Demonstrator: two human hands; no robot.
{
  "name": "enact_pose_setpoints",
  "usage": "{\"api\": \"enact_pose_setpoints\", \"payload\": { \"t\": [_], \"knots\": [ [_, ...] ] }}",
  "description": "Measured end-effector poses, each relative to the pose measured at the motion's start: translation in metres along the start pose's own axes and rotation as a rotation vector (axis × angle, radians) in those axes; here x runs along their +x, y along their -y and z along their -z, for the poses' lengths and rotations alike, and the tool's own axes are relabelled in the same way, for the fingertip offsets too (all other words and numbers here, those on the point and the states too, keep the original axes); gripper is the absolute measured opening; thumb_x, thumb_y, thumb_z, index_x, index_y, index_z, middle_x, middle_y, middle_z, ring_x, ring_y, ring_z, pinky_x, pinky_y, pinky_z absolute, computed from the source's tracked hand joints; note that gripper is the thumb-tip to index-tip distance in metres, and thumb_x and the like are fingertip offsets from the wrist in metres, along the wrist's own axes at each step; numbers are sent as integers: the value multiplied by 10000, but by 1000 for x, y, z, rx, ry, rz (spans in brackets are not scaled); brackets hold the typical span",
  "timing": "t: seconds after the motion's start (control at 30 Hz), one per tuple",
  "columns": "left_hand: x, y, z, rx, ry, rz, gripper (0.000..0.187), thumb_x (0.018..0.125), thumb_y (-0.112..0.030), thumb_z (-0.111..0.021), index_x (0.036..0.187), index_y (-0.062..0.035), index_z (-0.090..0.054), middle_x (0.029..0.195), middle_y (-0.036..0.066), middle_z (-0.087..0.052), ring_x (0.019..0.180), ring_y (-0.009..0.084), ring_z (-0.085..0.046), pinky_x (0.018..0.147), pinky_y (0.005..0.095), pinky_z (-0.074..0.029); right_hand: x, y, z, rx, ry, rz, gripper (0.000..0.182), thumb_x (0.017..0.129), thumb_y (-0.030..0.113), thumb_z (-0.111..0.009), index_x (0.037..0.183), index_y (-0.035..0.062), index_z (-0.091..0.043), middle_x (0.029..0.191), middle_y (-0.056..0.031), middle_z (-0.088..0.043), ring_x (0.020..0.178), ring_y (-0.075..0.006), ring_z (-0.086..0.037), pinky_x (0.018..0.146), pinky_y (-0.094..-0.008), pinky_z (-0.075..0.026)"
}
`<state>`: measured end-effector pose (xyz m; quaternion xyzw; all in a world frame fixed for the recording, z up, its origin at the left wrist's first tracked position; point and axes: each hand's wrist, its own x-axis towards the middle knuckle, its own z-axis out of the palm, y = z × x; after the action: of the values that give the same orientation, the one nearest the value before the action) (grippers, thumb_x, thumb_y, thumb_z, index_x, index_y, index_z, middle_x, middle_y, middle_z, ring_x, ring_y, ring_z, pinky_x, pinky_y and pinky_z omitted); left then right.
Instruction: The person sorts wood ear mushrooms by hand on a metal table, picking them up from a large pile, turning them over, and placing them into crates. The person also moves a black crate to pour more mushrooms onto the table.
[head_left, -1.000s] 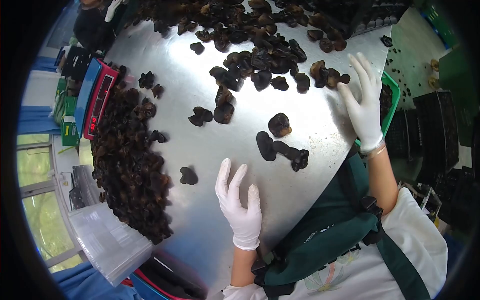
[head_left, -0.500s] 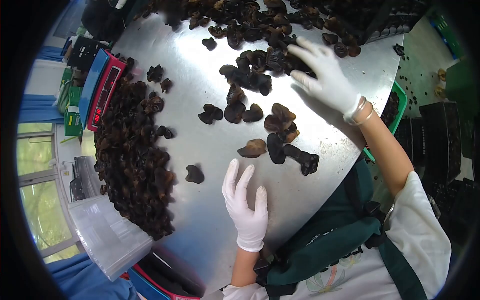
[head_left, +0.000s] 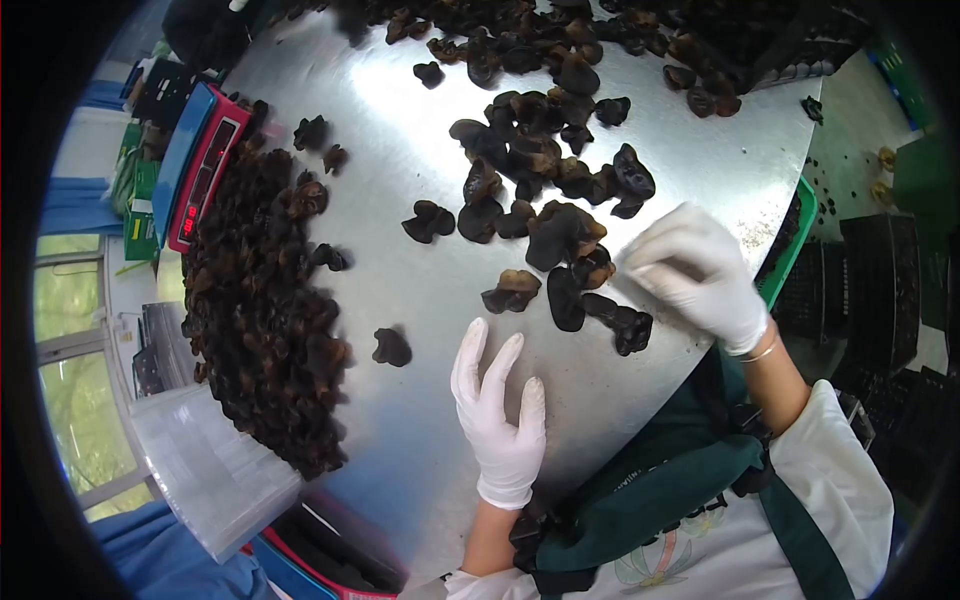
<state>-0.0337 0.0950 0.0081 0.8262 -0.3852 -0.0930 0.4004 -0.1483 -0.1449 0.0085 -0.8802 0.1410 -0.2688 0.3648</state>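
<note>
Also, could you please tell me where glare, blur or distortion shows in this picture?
Head view: glare whitens the upper table; the right hand looks slightly blurred; wide-angle distortion seems to bow the window, and the corners go black.

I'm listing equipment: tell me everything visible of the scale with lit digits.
The scale has a blue top and a plastic-looking pinkish-red body around a dark display. Its red digits are lit but too blurred to read. It stands at the far left, beside the large dark mushroom pile; whether they touch is unclear.
</note>
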Motion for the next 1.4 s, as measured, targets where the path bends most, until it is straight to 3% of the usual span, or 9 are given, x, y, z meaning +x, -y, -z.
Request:
{"api": "enact_pose_setpoints", "payload": {
  "t": [0.07, 0.43, 0.57, 0.67, 0.77, 0.87, 1.03, 1.27, 1.4],
  "knots": [
    [-1, 0, 1, -3, 3, 7, 458, 824, -15, -642, 1280, -52, -622, 1495, 188, -442, 1373, 356, -424, 1143, 433, -335, -8, -1, 14, 214, -147, -242, 144, 779, 76, -744, 914, 119, -714, 915, -44, -663, 846, -255, -610, 824, -366, -476],
    [6, -5, -1, 11, 12, -22, 463, 837, -22, -649, 1298, -34, -606, 1462, 199, -471, 1352, 361, -447, 1138, 428, -342, 14, 5, -2, -43, 104, 90, 247, 789, 105, -710, 1035, 121, -703, 1033, -57, -676, 957, -284, -607, 911, -396, -466],
    [44, -12, 3, 98, 4, -236, 492, 828, -66, -698, 1311, -48, -603, 1387, 165, -538, 1245, 341, -519, 1079, 416, -381, -4, -18, 42, 58, -610, -334, 266, 912, 49, -632, 1178, 32, -645, 1200, -69, -648, 1047, -142, -621, 914, -296, -493],
    [82, -17, -8, 221, -10, -359, 519, 814, -124, -745, 1313, -78, -609, 1290, 106, -598, 1126, 291, -564, 985, 395, -417, 7, -26, 51, -27, -869, -337, 289, 911, 80, -630, 1195, 28, -641, 1365, -119, -556, 1258, -236, -530, 1026, -403, -436],
    [109, -4, -22, 331, -11, -414, 414, 819, -177, -767, 1219, -120, -680, 1055, 35, -674, 941, 222, -594, 856, 359, -421, 24, -26, 30, -727, -214, 241, 436, 827, 181, -693, 1224, 24, -605, 1377, -182, -529, 1270, -380, -489, 1089, -460, -383],
    [114, 10, -14, 335, -68, -366, 272, 839, -153, -748, 1107, -109, -730, 916, 40, -687, 857, 228, -607, 837, 355, -426, 44, -2, 0, -303, 176, -136, 423, 854, 170, -659, 1269, 96, -623, 1351, -158, -560, 1154, -356, -558, 1022, -434, -442],
    [106, 10, 19, -318, -226, 261, 199, 983, -74, -622, 1126, 42, -696, 994, 21, -706, 885, 81, -599, 839, 242, -472, 50, 1, -12, -11, 42, 182, 316, 872, 143, -629, 1182, 90, -668, 1324, -141, -594, 1027, -319, -623, 933, -425, -496],
    [122, 15, 13, 97, -23, -368, 70, 872, 27, -588, 941, 35, -598, 1416, 183, -534, 1292, 321, -502, 1137, 400, -316, 96, -33, -39, -209, 91, 262, 462, 865, 141, -669, 1321, 109, -601, 1439, -193, -506, 1301, -356, -474, 1088, -478, -377],
    [98, 19, 33, 151, 133, -330, 43, 799, 6, -608, 832, -21, -602, 1194, 127, -679, 1164, 309, -592, 1133, 505, -306, 69, -13, 13, 72, 334, 288, 253, 852, 108, -644, 1091, 69, -718, 1336, -193, -586, 1161, -324, -573, 994, -431, -469]
  ]
}}
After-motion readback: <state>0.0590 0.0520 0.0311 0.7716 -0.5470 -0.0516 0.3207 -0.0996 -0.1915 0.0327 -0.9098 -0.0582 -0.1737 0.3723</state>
